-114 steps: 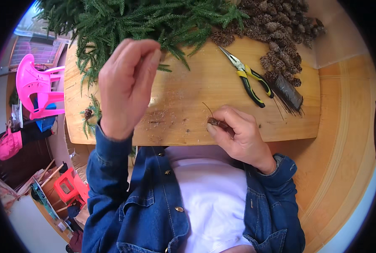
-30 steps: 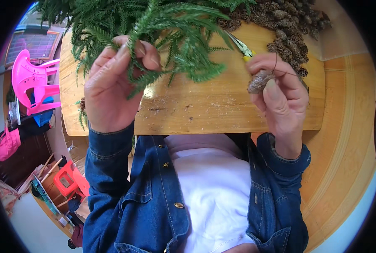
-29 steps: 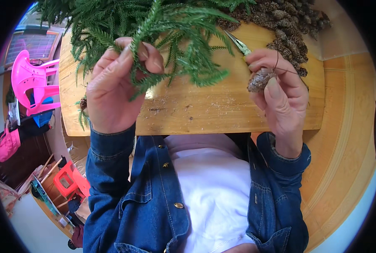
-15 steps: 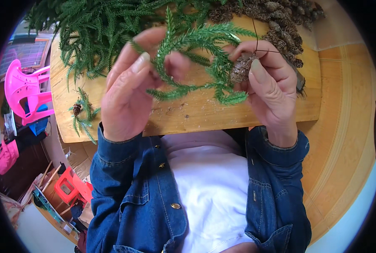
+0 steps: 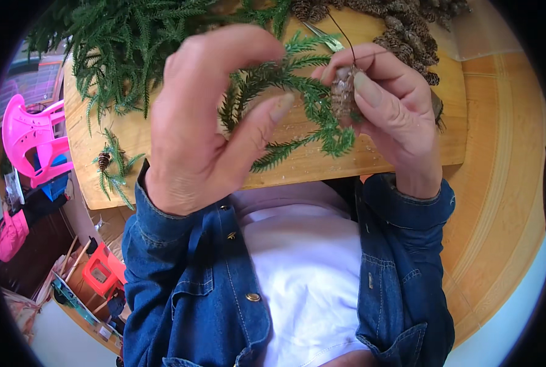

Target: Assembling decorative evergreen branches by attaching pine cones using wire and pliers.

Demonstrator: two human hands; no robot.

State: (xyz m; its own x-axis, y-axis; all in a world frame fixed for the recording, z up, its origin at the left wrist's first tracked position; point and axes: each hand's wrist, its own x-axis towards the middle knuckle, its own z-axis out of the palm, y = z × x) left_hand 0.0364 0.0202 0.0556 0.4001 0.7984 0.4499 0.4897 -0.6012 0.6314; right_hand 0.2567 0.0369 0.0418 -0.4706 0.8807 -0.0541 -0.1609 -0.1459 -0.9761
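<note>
Between the thumb and fingers of my right hand [image 5: 401, 104] is a brown pine cone [image 5: 343, 98], pinched upright. A thin dark wire [image 5: 341, 29] sticks up from its top. A green artificial pine sprig [image 5: 322, 122] lies against the cone and spreads left in curved fronds; how it is fastened is hidden by my fingers. My left hand [image 5: 193, 122], a little blurred, is raised beside the sprig with thumb and fingers apart. It partly covers the sprig's left fronds, and nothing shows in its grasp.
A wooden table [image 5: 407, 160] carries a heap of green sprigs [image 5: 120, 49] at the back left and piled pine cones [image 5: 411, 40] at the back right. A metal-tipped tool [image 5: 325, 37] lies behind my right hand. A sprig with a small cone [image 5: 115, 166] rests at left, near a pink chair [image 5: 31, 137].
My left hand has risen and swung right, its fingers now spread over the sprig's left side. The right hand's cone has turned more upright and shifted slightly left.
</note>
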